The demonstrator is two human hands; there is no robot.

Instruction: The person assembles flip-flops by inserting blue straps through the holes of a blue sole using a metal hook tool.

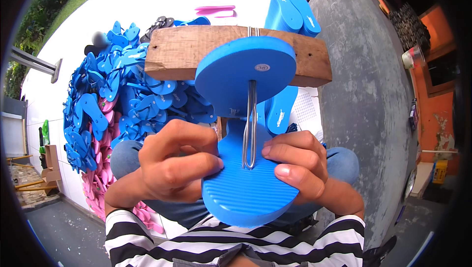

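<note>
Your left hand (179, 163) grasps the left edge of the ribbed blue sole (246, 190), and your right hand (301, 166) grasps its right edge. So this sole lies between your hands, on the near side of the wooden block (172, 50). The metal wire (250, 119) reaches its ribbed face from another blue sole part (231, 70), which covers the block's front. Left of the block is a heap of blue sandals (91, 112); beyond its right end, blue soles (285, 13) stand.
</note>
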